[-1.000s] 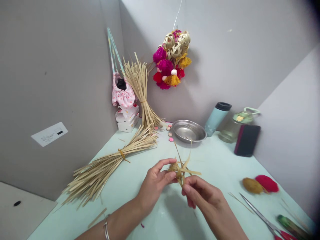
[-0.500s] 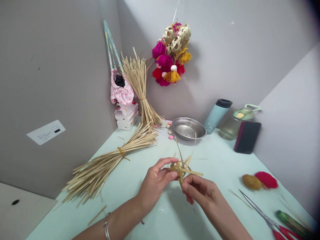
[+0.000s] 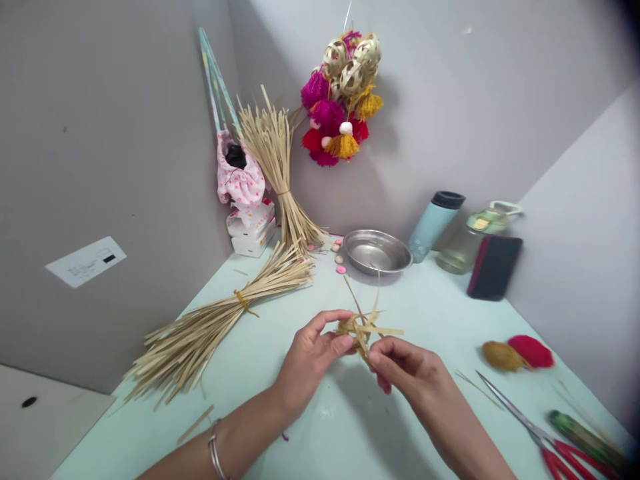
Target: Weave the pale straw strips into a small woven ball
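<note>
Left hand (image 3: 311, 350) has a small woven straw piece (image 3: 361, 328) pinched thumb-to-fingers, right hand (image 3: 413, 367) nips one of its strips (image 3: 364, 354), all up above the mint-green tabletop (image 3: 445, 320), steel bowl (image 3: 375, 253) sitting behind it

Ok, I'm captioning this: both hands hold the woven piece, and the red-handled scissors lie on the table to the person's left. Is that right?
The side is wrong: the scissors lie on the table to the person's right, as the head view shows. The left hand and right hand do hold the woven piece.
</note>
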### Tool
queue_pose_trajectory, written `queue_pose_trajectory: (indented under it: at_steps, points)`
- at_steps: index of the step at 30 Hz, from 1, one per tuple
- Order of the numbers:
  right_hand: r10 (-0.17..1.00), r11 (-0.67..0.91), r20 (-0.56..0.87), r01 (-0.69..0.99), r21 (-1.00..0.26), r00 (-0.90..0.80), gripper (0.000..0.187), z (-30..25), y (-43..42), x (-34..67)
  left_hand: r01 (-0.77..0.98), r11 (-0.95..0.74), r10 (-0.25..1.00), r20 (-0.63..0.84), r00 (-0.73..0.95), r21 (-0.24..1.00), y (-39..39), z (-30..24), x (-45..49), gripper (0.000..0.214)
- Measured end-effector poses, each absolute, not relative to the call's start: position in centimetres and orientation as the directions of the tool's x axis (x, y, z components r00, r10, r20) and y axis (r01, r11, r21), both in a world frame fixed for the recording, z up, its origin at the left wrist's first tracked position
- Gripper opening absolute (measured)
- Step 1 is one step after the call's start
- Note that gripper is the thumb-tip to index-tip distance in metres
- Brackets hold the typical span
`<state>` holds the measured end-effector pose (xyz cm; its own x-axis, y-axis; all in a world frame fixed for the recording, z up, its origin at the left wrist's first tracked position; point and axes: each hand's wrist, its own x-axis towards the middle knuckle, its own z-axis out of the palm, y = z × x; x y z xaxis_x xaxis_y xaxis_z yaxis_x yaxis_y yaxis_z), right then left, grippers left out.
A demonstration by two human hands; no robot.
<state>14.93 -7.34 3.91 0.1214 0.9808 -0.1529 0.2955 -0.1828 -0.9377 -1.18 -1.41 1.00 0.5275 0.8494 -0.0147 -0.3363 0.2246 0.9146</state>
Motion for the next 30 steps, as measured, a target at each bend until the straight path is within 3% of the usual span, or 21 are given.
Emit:
queue_pose_trajectory:
  at_steps: [5,14,30]
  points:
    - [0.965,-0.217,-0.169,0.251,-0.943,0.201,0.033,3.53,-7.21,14.98,-0.313,0.220,0.844,-0.020,0.535,0.924,-1.41,0.98,-1.23,0.041]
    - [0.973,-0.188,-0.149,0.239,-0.953,0.175,0.033,3.31,-7.06,14.91,-0.276,0.144,0.868,0.013,0.496,0.950,-1.45,0.75,-1.20,0.036]
    - [0.982,-0.166,-0.129,0.296,-0.941,0.140,0.027,2.94,-7.16,14.78,-0.413,0.280,0.868,-0.044,0.495,0.867,-1.59,0.52,-0.78,0.024]
